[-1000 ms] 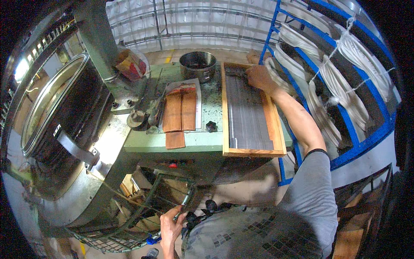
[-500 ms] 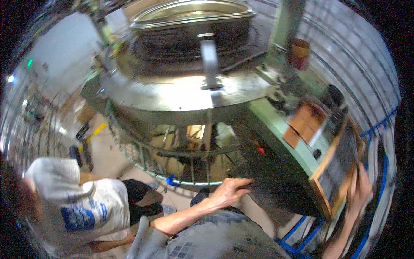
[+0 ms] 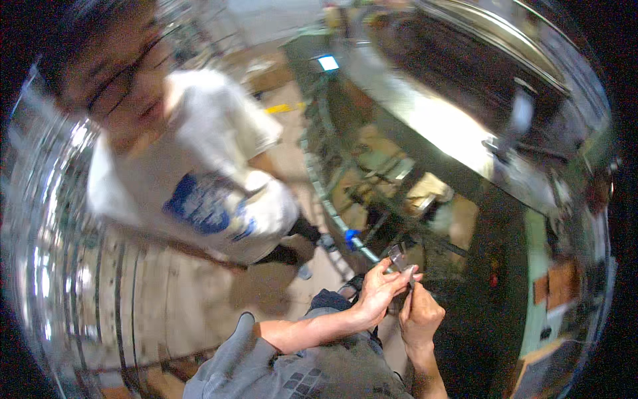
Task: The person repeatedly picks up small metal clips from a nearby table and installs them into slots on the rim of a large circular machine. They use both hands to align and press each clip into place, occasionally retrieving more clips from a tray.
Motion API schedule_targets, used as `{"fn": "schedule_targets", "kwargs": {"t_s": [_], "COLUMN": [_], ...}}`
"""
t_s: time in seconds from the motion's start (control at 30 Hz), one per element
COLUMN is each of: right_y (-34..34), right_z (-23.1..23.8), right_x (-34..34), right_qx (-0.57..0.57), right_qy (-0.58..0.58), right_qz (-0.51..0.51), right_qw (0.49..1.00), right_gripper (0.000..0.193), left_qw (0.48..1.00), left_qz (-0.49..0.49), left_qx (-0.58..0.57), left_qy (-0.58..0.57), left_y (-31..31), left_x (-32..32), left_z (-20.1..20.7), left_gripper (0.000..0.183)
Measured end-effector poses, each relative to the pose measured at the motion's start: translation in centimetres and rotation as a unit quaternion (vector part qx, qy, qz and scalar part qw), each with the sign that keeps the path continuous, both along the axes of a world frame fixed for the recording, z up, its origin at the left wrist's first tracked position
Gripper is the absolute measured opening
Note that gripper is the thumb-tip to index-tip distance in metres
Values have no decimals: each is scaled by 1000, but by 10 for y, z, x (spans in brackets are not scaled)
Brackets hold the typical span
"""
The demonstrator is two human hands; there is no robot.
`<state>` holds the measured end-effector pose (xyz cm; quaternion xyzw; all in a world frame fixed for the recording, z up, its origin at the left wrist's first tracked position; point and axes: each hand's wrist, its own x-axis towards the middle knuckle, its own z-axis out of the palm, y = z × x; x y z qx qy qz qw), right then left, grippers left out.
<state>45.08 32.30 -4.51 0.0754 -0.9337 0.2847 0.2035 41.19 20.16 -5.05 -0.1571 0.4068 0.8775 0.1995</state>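
Observation:
In front of my body, both hands come together beside the curved pale-green rail point(image 3: 325, 189). Between them is a small, shiny grey, partly see-through piece point(image 3: 397, 254), too blurred to name. My left hand point(image 3: 379, 292) is closed with its fingertips at the lower end of this piece. My right hand point(image 3: 422, 316) is a closed grip just below, where a thin grey part of the piece runs into the fingers. Whether it is one thing or two, I cannot tell. A blue tie point(image 3: 351, 238) is wrapped on the rail near my left hand.
A large round machine with a shiny steel rim point(image 3: 445, 123) fills the right side. A wooden-framed panel point(image 3: 541, 372) stands at lower right, near an orange-brown block point(image 3: 561, 284). To my left is a co-worker in a white shirt point(image 3: 226, 166). Behind lies a cardboard box point(image 3: 266, 70).
My view has swung left. My right hand has left the wooden-framed panel and come to my left hand. A small shiny piece now shows between them. The co-worker appears closer and larger.

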Motion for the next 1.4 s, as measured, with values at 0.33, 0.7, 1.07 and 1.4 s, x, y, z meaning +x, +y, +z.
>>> {"fn": "schedule_targets", "kwargs": {"t_s": [0.33,0.7,1.07,1.4], "right_y": [-197,-521,-769,-954], "right_z": [-61,-59,-61,-78], "right_x": [15,33,110,147], "right_qx": [152,-157,10,-13], "right_qy": [6,-391,-485,-519], "right_qz": [339,462,659,685], "right_qw": [928,780,575,511], "right_gripper": [47,45,25,23], "left_qw": [952,904,871,760], "left_qz": [286,423,482,644], "left_qx": [-35,-35,-80,-68], "left_qy": [-102,-46,-44,-47], "left_y": [-205,-495,-632,-746], "left_x": [84,233,335,342], "left_z": [-73,-120,-95,-105], "left_gripper": [34,45,25,35]}}
